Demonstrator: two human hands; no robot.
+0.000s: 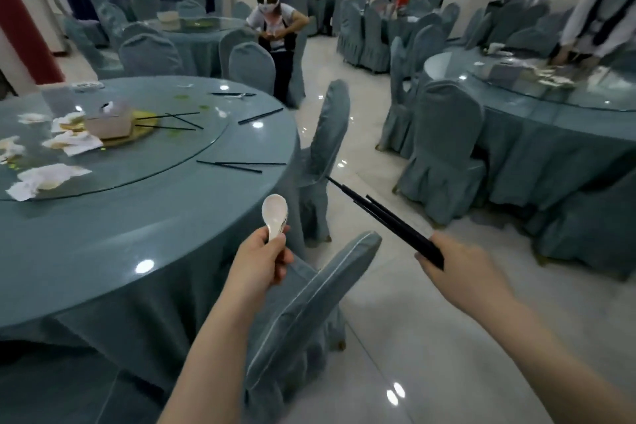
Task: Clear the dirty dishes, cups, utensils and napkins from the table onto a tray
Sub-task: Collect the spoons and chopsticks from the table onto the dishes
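While no tray shows anywhere in view, clearing looks partway done at best: the table (144,234) has no bowls or cups I can pick out, but plenty is left. Largest first: one yellow plate (144,127) on the glass turntable (192,151) with a pale box (108,126) on it; roughly six crumpled napkins (44,179) scattered on the left; about five pairs of chopsticks (241,165) lying around the rim and centre, exact count unclear; two small spoons (220,111) far side, blurry. In hand, off the table edge: left hand (261,262) closed round one white spoon (274,213), right hand (461,268) clenched on a bundle of black chopsticks (382,217), three or four sticks, cannot tell exactly. Both loads need somewhere to go.
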